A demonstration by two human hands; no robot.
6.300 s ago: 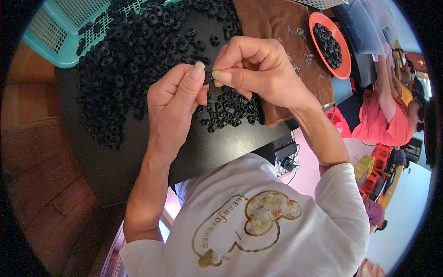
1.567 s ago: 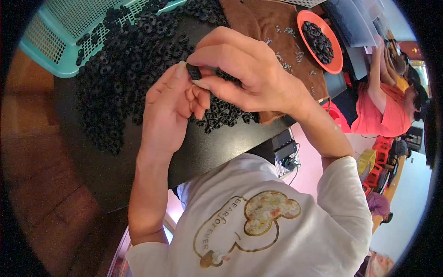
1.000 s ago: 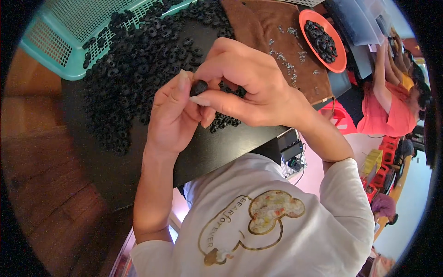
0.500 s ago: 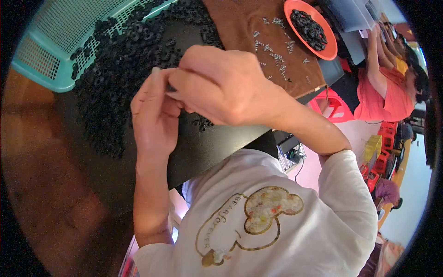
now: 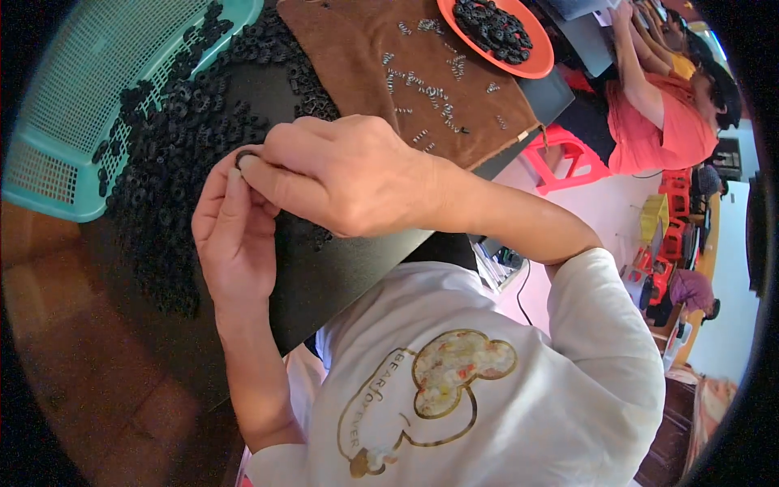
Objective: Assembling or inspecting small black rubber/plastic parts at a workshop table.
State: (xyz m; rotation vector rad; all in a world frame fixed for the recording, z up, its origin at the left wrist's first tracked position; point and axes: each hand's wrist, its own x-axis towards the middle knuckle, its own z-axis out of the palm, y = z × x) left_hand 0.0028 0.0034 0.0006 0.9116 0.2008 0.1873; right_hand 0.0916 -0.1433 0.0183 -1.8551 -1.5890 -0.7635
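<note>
My left hand (image 5: 237, 243) and my right hand (image 5: 349, 174) meet above the dark table (image 5: 324, 280). Between their fingertips they pinch a small black ring-shaped part (image 5: 243, 157), mostly covered by the fingers. Just beyond and left of my hands spreads a large heap of small black plastic parts (image 5: 174, 146). Small metal springs (image 5: 430, 89) lie scattered on a brown cloth (image 5: 357, 49) at the far side. An orange plate (image 5: 545, 57) beside them holds more black parts (image 5: 495, 32).
A green mesh basket (image 5: 57, 195) stands at the far left, with black parts spilling at its edge. To the right are a red plastic stool (image 5: 568, 158) and a person in a coral shirt (image 5: 661, 130). More people sit behind.
The whole view has shifted, so the table things appear farther left. My hands stay together, and the black ring now shows at the fingertips.
</note>
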